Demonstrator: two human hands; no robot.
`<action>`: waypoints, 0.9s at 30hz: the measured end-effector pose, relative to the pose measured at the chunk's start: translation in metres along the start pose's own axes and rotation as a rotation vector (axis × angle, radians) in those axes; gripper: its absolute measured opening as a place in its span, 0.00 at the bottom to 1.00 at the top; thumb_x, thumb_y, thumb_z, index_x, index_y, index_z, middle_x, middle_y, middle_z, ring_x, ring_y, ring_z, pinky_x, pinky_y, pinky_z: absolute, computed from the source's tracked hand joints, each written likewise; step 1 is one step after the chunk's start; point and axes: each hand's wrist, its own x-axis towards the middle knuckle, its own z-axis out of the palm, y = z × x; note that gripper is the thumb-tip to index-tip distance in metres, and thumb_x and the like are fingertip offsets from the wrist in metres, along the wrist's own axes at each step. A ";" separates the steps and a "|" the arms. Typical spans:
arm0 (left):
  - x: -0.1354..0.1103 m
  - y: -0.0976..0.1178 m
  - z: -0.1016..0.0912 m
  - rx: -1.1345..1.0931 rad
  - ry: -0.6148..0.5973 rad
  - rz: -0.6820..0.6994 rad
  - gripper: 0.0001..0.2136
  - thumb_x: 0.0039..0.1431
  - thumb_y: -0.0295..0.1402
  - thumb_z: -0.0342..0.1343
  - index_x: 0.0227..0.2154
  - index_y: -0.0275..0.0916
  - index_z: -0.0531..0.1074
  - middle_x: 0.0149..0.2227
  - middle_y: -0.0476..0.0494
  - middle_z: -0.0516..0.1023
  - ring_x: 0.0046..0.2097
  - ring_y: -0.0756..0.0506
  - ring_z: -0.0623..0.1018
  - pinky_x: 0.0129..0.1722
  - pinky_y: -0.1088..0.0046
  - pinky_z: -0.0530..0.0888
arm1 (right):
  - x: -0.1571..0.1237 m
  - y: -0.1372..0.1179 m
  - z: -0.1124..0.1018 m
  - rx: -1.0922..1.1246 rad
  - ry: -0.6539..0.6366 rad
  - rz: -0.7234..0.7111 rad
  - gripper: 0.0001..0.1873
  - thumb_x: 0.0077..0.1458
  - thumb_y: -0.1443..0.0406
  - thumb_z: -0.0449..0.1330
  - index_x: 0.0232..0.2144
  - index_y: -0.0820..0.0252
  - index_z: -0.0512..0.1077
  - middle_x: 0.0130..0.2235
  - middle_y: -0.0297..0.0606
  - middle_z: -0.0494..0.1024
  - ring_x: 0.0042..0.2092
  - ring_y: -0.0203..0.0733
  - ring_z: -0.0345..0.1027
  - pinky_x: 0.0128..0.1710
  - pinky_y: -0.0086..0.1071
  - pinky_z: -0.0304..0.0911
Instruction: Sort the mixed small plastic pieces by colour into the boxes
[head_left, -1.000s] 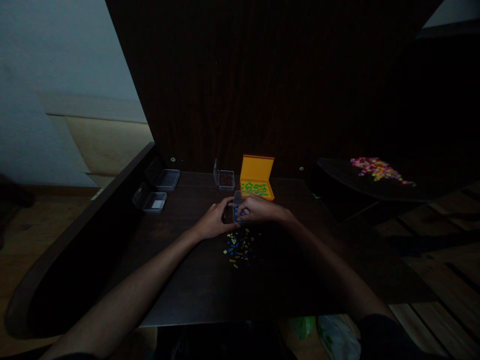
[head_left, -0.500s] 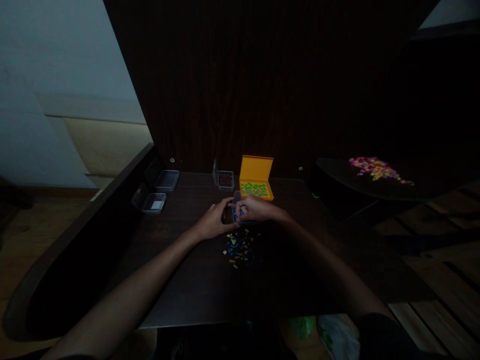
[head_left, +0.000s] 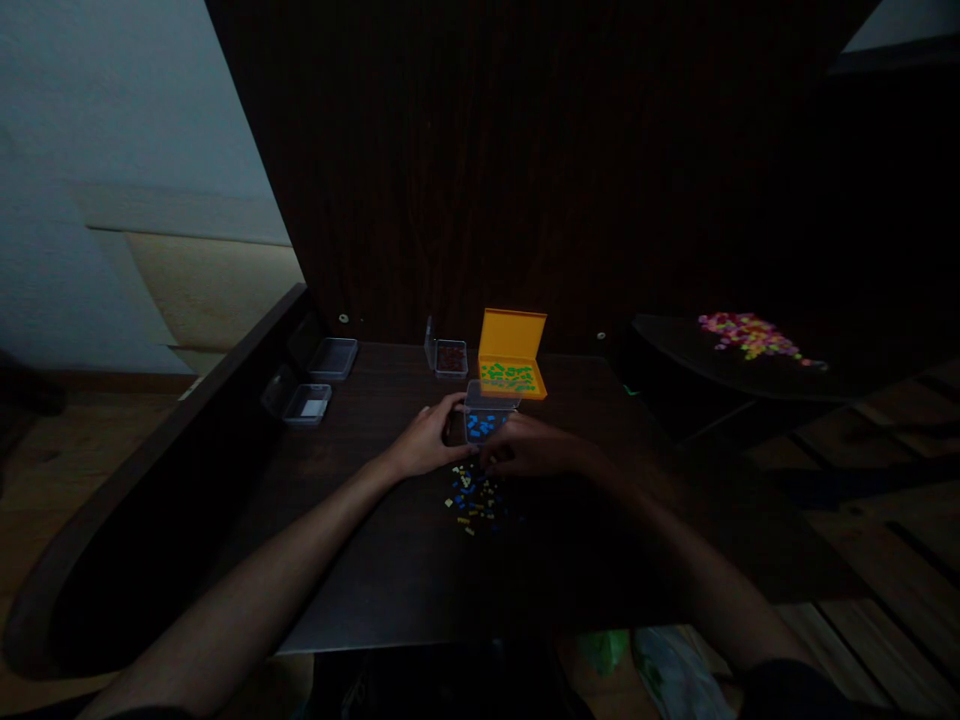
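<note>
My left hand (head_left: 433,437) is curved around the left side of a clear plastic box (head_left: 491,408), thumb at its near corner and fingers at its far one. Blue building pieces (head_left: 480,426) lie inside this box, whose lid stands raised at the back. My right hand (head_left: 517,446) hovers at the box's near right corner, fingers pointing down over a loose pile of small yellow and blue pieces (head_left: 472,495) on the table. Shadow and blur hide whether anything is between its fingertips.
Behind stands an open orange box (head_left: 514,335) with green pieces. Left of it are a small clear box of dark red pieces (head_left: 451,358) and two more clear boxes, one near (head_left: 309,405), one far (head_left: 334,357). Colourful beads (head_left: 754,337) sit on a surface at right.
My right hand has come out of the clear box and moved toward me, over the loose pile. The blue pieces inside now show. My left hand stays at the box.
</note>
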 end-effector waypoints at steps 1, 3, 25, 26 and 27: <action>0.000 0.000 0.000 0.002 0.000 -0.004 0.37 0.48 0.42 0.62 0.60 0.41 0.54 0.46 0.41 0.74 0.40 0.43 0.74 0.43 0.64 0.70 | -0.001 -0.001 0.003 -0.044 0.008 0.004 0.08 0.53 0.68 0.60 0.35 0.58 0.78 0.35 0.36 0.79 0.36 0.37 0.70 0.38 0.29 0.59; 0.000 0.000 0.000 0.007 -0.001 -0.007 0.37 0.48 0.42 0.62 0.60 0.40 0.54 0.47 0.41 0.74 0.40 0.42 0.74 0.44 0.64 0.70 | -0.002 -0.005 0.009 -0.129 0.031 0.051 0.08 0.52 0.68 0.61 0.36 0.58 0.78 0.38 0.39 0.79 0.39 0.40 0.70 0.39 0.31 0.59; 0.000 -0.003 0.002 0.006 0.011 0.011 0.38 0.48 0.44 0.62 0.60 0.42 0.54 0.42 0.44 0.74 0.38 0.43 0.73 0.41 0.65 0.70 | 0.006 0.012 -0.016 -0.133 0.054 0.239 0.08 0.57 0.67 0.54 0.32 0.62 0.74 0.27 0.32 0.70 0.28 0.33 0.60 0.29 0.26 0.49; 0.000 -0.004 0.002 0.001 0.009 0.014 0.38 0.48 0.44 0.62 0.60 0.43 0.54 0.43 0.44 0.74 0.38 0.44 0.73 0.41 0.65 0.70 | 0.007 0.012 -0.015 -0.145 0.050 0.242 0.09 0.57 0.67 0.54 0.31 0.62 0.74 0.27 0.33 0.71 0.28 0.33 0.60 0.29 0.26 0.49; 0.000 -0.004 0.002 -0.003 0.009 0.015 0.37 0.48 0.44 0.62 0.60 0.43 0.54 0.43 0.44 0.74 0.37 0.44 0.73 0.41 0.65 0.70 | 0.007 0.012 -0.015 -0.163 0.051 0.249 0.09 0.57 0.67 0.53 0.31 0.62 0.74 0.27 0.34 0.71 0.29 0.33 0.61 0.29 0.26 0.49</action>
